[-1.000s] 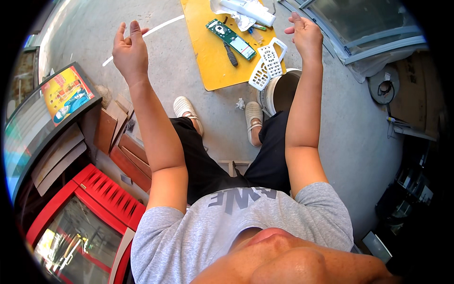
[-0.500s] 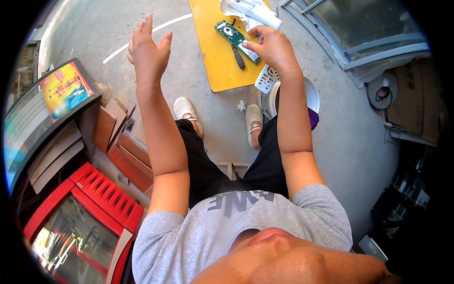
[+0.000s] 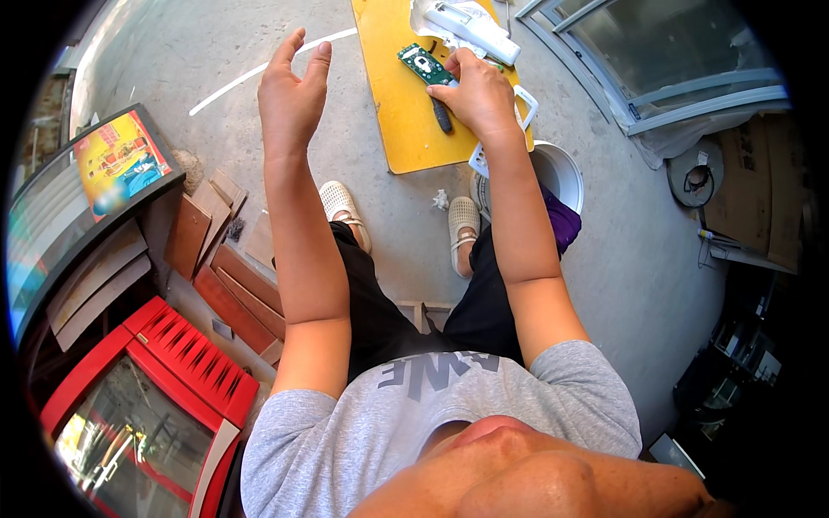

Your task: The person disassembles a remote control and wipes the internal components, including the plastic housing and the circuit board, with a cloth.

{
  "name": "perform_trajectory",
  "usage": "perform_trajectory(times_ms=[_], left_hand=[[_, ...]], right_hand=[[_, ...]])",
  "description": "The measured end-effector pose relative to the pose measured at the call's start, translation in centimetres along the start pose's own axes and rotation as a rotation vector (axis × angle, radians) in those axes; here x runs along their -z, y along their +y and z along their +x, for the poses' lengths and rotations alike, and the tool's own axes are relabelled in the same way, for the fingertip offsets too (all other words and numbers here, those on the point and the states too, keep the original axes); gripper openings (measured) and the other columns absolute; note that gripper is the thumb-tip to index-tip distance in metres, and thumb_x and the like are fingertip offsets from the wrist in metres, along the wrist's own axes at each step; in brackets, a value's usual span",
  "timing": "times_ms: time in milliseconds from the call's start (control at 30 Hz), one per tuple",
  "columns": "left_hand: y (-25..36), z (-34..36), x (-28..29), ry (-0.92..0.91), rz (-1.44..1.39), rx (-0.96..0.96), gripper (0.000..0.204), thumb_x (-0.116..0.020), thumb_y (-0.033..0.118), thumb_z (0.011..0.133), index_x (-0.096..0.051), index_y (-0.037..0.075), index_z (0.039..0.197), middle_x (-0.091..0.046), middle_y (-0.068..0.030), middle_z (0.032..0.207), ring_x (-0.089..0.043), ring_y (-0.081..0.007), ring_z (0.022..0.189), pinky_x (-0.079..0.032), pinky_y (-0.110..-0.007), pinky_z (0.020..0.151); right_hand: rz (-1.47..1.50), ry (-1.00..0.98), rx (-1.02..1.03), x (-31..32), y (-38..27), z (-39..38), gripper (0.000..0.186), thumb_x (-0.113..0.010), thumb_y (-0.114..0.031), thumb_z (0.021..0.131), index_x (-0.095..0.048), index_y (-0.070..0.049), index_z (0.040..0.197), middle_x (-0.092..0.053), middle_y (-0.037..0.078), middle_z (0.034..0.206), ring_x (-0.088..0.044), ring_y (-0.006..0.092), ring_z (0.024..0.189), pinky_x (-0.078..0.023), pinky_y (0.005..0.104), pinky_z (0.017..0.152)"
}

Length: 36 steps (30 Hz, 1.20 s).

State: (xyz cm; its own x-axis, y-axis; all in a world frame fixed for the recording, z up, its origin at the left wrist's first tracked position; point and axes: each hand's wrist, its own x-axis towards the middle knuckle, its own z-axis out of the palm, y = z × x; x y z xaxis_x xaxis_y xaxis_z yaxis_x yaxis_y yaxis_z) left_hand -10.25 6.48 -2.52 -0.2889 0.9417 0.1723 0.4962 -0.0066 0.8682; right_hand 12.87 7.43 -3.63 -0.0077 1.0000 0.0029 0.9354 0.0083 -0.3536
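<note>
My left hand point(image 3: 289, 99) is raised over the floor left of the yellow board point(image 3: 401, 138), fingers apart and holding nothing. My right hand point(image 3: 471, 95) pinches the lower end of a green circuit board point(image 3: 421, 65) over that yellow surface. A dark-handled screwdriver point(image 3: 441, 116) lies just below the circuit board. Beyond them is a long white plastic casing point(image 3: 471, 34) on crumpled white paper. White plastic pieces point(image 3: 525, 105) are partly hidden by my right hand and forearm.
Behind my right forearm are a white bucket point(image 3: 566, 177) and a purple cloth point(image 3: 561, 220). Wooden boards point(image 3: 229, 311), a curved glass-fronted case point(image 3: 65, 216) and a red cabinet point(image 3: 181, 354) crowd the left. A metal-framed glass panel point(image 3: 656, 52) and cardboard point(image 3: 747, 190) are at right.
My right hand came down leftward from beside the yellow board and took hold of the circuit board. My left hand shifted right, its fingers opening. The purple cloth came into view behind my right arm.
</note>
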Motion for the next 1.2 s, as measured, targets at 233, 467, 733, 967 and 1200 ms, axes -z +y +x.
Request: perform_trajectory(times_ms=[233,467,733,967,1200], left_hand=[[0.4,0.1,-0.2,0.004,-0.051,-0.003,0.051,-0.064,0.04,0.091,-0.059,0.006,0.129,-0.063,-0.0121,0.125,-0.057,-0.0238,0.118,-0.042,-0.036,0.101],[0.4,0.0,-0.7,0.013,-0.072,-0.058,0.046,-0.063,0.035,0.092,-0.06,0.003,0.125,-0.066,-0.0136,0.118,-0.06,-0.0271,0.115,-0.045,-0.038,0.098],[1.8,-0.5,-0.9,-0.012,-0.344,0.083,0.042,-0.062,0.033,0.094,-0.06,0.008,0.127,-0.065,-0.0084,0.12,-0.059,-0.0184,0.113,-0.044,-0.031,0.096],[3.5,-1.5,-1.4,-0.258,-0.702,0.295,0.035,-0.057,0.034,0.098,-0.061,0.013,0.125,-0.064,-0.0024,0.115,-0.056,-0.0114,0.11,-0.042,-0.029,0.093],[5.4,-2.9,-2.3,-0.439,-0.97,0.404,0.036,-0.058,0.034,0.097,-0.061,0.012,0.126,-0.063,-0.001,0.11,-0.057,-0.0105,0.103,-0.044,-0.028,0.089]], right_hand=[[0.039,-0.035,-0.034,0.1,-0.1,0.3,0.041,-0.08,-0.032,0.072,-0.061,-0.009,0.1,-0.071,0.009,0.096,-0.068,0.0262,0.09,-0.052,0.0376,0.081],[0.128,-0.04,-0.036,0.6,0.1,0.0,0.041,-0.079,-0.029,0.07,-0.062,-0.009,0.101,-0.07,0.01,0.093,-0.068,0.0275,0.088,-0.052,0.037,0.082],[1.273,-0.521,-0.018,3.9,0.9,-0.6,0.04,-0.077,-0.022,0.079,-0.058,-0.001,0.108,-0.068,0.013,0.099,-0.06,0.0042,0.071,-0.046,0.0154,0.053],[2.071,-0.763,-0.031,3.7,0.3,-1.9,0.054,-0.069,-0.024,0.088,-0.048,0.003,0.13,-0.066,0.017,0.113,-0.048,-0.0054,0.051,-0.042,0.0056,0.045],[2.242,-0.764,-0.034,2.2,1.6,-2.9,0.068,-0.075,-0.029,0.082,-0.045,0.005,0.133,-0.062,0.023,0.116,-0.066,0.025,0.097,-0.055,0.0322,0.085]])
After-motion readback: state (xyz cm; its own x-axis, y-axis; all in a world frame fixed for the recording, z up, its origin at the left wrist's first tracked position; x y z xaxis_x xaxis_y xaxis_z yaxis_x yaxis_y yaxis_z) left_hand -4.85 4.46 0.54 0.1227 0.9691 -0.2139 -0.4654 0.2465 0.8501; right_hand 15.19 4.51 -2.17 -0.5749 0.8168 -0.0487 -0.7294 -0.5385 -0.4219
